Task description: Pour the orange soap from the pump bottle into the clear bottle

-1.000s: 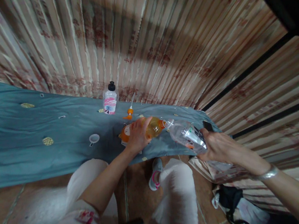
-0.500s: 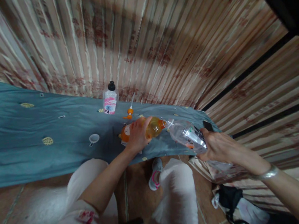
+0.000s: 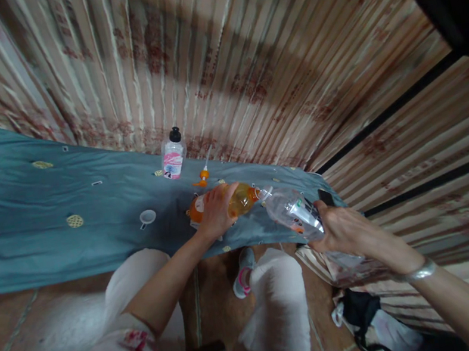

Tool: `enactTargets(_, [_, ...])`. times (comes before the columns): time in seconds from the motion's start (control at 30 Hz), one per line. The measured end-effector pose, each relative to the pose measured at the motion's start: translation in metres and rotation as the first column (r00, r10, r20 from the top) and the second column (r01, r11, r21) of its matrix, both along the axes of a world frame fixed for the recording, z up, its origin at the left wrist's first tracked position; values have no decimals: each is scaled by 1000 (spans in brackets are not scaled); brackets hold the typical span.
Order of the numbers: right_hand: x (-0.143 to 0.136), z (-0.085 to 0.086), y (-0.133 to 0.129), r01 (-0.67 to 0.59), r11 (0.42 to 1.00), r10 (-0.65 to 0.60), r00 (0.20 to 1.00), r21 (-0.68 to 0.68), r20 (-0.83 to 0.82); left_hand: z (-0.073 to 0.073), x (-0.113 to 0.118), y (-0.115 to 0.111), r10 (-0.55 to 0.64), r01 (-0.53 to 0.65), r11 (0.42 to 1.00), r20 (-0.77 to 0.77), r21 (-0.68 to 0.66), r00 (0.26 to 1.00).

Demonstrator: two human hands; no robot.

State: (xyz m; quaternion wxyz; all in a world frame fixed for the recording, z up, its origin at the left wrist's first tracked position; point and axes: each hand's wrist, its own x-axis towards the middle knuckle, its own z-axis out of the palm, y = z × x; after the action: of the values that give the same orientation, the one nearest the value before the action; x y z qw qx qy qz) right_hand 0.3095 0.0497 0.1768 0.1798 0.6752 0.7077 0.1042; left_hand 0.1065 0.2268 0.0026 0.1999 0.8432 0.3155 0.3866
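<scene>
Your L hand [image 3: 217, 210] wrapped tight round amber bottle [image 3: 241, 199], over teal cloth [image 3: 15, 196]; R hand [image 3: 339, 228] closed on clear bottle [image 3: 288, 207], base end. Neck-to-neck btwn hands; amber axis approx. L–R, clear slants back to your R.

Amber btl [image 3: 244, 199] & clear btl [image 3: 286, 206] were see-thru plastic, smooth, glossy. Orange pump [image 3: 204, 176] looked plastic too. Teal cloth [image 3: 17, 207] was matt w/ creases; curtain [image 3: 149, 51] pleated fabric; bangle [image 3: 422, 271] shiny metal; floor tiles [image 3: 60, 321] smooth, glossy.
</scene>
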Motion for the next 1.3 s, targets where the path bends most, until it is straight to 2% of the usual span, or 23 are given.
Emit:
enactTargets(0.1, [0, 1, 0, -16, 1000, 16, 1000, -5, -13, 0, 0, 0, 0, 0, 1000, 2, 5, 1000])
enactTargets(0.3, [-8, 5, 2, 84, 995, -85, 996, -48, -13, 0, 0, 0, 3, -3, 1000, -17, 6, 1000])
enactTargets(0.57, [-9, 5, 4, 115, 991, -114, 993, -74, 19, 1, -1, -1, 0, 0, 1000, -18, -1, 1000])
enactTargets(0.8, [-3, 2, 3, 50, 998, -49, 999, -35, 14, 0, 0, -1, 3, -3, 1000, -17, 4, 1000])
enactTargets(1.3, [-9, 5, 3, 73, 996, -72, 997, -51, 9, 0, 0, -1, 4, -4, 1000, -8, 6, 1000])
